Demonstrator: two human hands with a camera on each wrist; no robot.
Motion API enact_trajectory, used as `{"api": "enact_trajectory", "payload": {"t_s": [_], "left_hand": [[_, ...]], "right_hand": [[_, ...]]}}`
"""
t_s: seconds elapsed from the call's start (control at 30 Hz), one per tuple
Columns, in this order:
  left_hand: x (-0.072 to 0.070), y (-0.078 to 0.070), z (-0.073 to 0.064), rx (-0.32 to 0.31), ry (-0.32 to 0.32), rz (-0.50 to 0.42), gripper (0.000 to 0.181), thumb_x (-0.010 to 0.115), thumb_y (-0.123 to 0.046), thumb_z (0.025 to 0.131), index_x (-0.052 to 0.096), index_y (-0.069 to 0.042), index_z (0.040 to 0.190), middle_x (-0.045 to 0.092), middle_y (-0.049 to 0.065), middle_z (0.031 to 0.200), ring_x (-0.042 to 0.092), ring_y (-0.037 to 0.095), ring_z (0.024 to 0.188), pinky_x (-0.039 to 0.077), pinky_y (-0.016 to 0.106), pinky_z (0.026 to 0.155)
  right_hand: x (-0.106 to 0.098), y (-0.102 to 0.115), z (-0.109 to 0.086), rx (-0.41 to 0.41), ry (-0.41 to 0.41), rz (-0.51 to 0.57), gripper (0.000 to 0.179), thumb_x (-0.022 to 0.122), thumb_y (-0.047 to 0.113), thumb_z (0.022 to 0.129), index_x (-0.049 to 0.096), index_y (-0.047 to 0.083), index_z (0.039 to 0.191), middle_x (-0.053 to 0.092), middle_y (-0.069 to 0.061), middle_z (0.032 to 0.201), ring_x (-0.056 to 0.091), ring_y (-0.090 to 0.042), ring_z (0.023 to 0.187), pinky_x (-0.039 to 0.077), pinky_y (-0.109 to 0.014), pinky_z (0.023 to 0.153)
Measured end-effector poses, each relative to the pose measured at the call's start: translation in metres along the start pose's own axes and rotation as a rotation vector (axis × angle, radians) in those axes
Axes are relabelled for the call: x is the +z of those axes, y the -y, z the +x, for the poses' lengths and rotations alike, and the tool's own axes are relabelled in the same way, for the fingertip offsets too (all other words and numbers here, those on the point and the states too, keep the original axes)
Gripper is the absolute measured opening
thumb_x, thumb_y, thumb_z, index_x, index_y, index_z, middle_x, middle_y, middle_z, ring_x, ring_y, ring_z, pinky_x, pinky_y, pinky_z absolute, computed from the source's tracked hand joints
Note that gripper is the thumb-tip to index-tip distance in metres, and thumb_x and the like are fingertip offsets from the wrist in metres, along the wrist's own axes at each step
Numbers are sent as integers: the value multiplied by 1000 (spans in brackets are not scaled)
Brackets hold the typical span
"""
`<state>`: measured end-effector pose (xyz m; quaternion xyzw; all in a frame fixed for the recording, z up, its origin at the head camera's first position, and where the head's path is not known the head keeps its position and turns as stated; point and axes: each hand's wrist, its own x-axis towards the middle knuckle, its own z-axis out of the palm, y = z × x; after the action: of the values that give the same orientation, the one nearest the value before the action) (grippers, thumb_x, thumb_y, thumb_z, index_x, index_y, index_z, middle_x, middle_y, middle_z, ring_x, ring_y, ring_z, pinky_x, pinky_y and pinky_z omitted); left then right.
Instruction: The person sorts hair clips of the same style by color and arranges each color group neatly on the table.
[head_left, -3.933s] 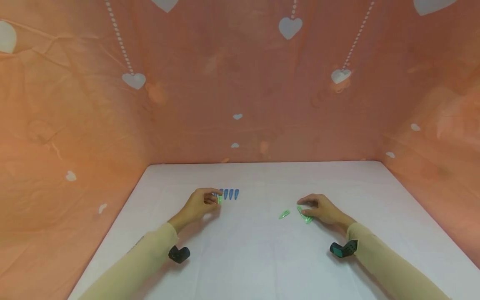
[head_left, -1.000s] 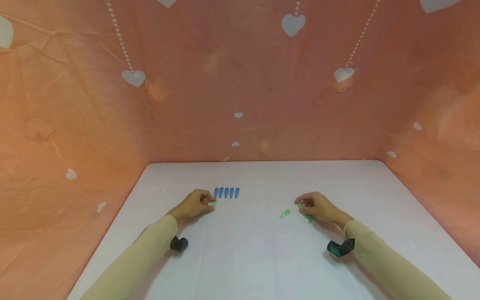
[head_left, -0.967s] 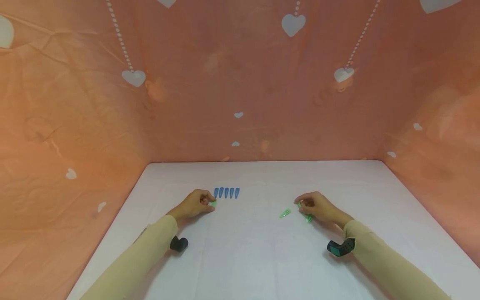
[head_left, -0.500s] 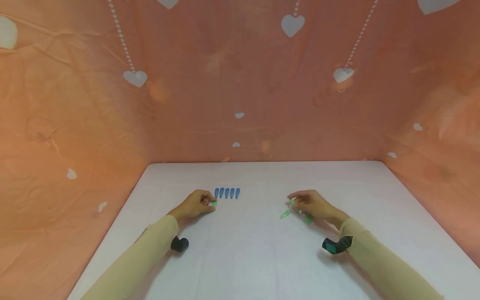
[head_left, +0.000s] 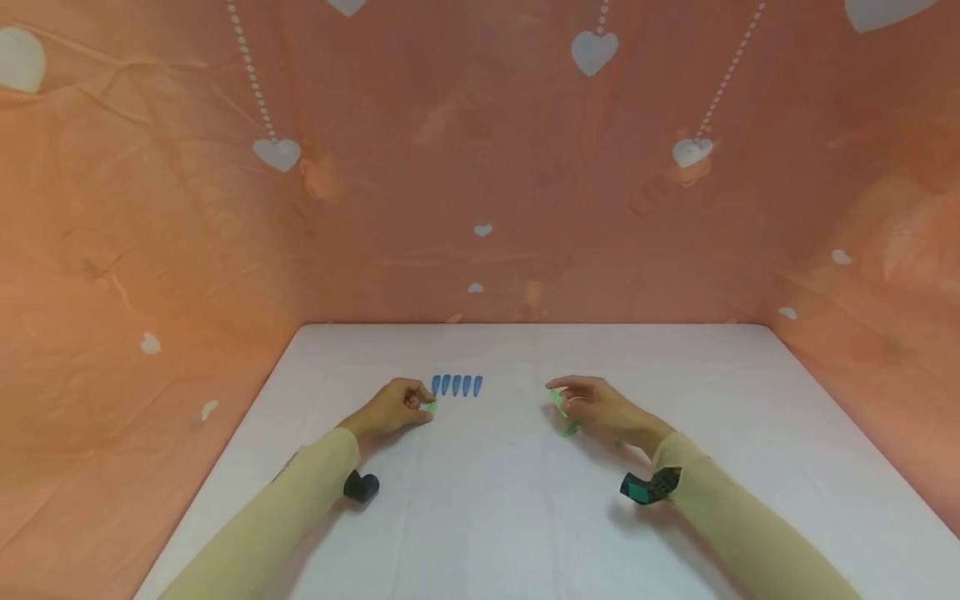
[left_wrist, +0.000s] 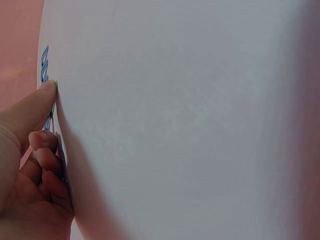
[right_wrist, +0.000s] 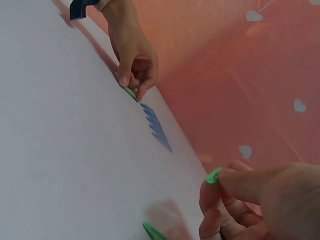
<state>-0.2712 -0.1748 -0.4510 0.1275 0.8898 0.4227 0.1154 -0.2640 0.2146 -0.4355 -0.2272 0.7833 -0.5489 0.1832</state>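
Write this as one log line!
left hand: pinches green clip; right hand: pinches another green clip; blue clips: row of five; loose green clips: near right hand

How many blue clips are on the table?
5 in one row on the white table: the first blue clip nearest the left hand, then the second, third, fourth and fifth rightward. None looks hidden.

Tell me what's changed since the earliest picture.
The right hand has lifted a green clip and carried it left. The left hand has shifted slightly left, uncovering the end of the blue row; it still pinches its own clip. The blue row and loose green clip stay put.
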Motion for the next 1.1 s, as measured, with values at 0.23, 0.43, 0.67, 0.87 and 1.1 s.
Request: {"api": "enact_trajectory", "payload": {"t_s": [0.23,0.43,0.67,0.87,1.1], "left_hand": [[-1,-3,-1,-12,-3,10,25,75,-8,88,70,-2,112,45,-1,74,45,15,75,38,28,71],[0,-6,-1,-16,1,14,25,75,-7,89,70,-1,112,46,-1,74,45,14,73,38,26,70],[1,-5,0,-14,3,19,25,74,-7,89,70,-1,113,46,-1,74,45,14,74,38,25,68],[1,-5,0,-11,2,40,23,74,-7,89,70,-2,111,47,-1,74,46,15,75,40,27,71],[1,-5,-2,-7,3,37,21,74,-7,89,70,-2,109,47,-1,74,46,15,75,40,28,73]], "right_hand": [[18,11,12,41,12,0,41,56,10,101,54,-3,139,60,-11,104,59,-16,84,51,-27,67],[30,11,23,33,15,-34,39,58,12,100,58,-1,137,60,-17,119,59,-17,85,46,-26,64],[44,12,34,25,-1,-5,41,57,6,97,57,-2,137,61,-3,95,61,-15,81,43,-23,57],[56,17,43,2,4,-4,47,54,0,94,53,0,141,57,-2,91,64,-18,81,49,-28,70],[67,24,52,15,10,-3,42,56,3,95,58,0,137,57,-8,106,67,-17,81,51,-28,70]]}}
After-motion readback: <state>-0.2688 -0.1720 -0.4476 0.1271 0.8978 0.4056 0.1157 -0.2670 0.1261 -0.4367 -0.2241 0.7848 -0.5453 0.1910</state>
